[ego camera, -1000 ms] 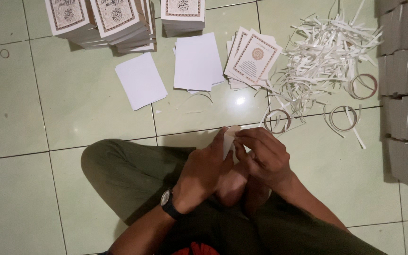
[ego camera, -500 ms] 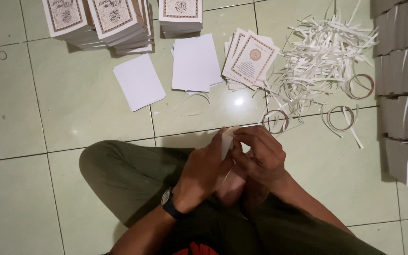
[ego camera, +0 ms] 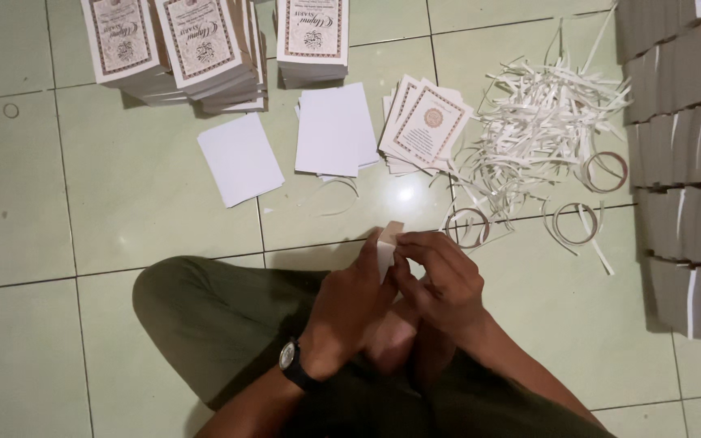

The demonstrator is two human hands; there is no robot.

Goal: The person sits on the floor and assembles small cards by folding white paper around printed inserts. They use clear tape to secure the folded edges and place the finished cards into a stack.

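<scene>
Both hands meet over my lap on a small white folded card (ego camera: 386, 242) held upright. My left hand (ego camera: 350, 304), with a dark wristwatch at the wrist, grips the card from the left side. My right hand (ego camera: 440, 280) pinches its upper edge from the right with fingertips. Most of the card is hidden behind the fingers. I sit cross-legged on a pale green tiled floor (ego camera: 42, 203) in dark green trousers.
Stacks of printed booklets (ego camera: 204, 49) stand at the top. Blank white sheets (ego camera: 330, 130) and one single sheet (ego camera: 238, 158) lie ahead, beside a fanned pile of bordered cards (ego camera: 427, 122). A heap of white paper strips (ego camera: 537, 122), tape rings (ego camera: 470, 227), and grey stacked boxes (ego camera: 683, 162) are right.
The hands stay together on the card with only slight finger movement. The view has shifted a little; nothing on the floor has moved.
</scene>
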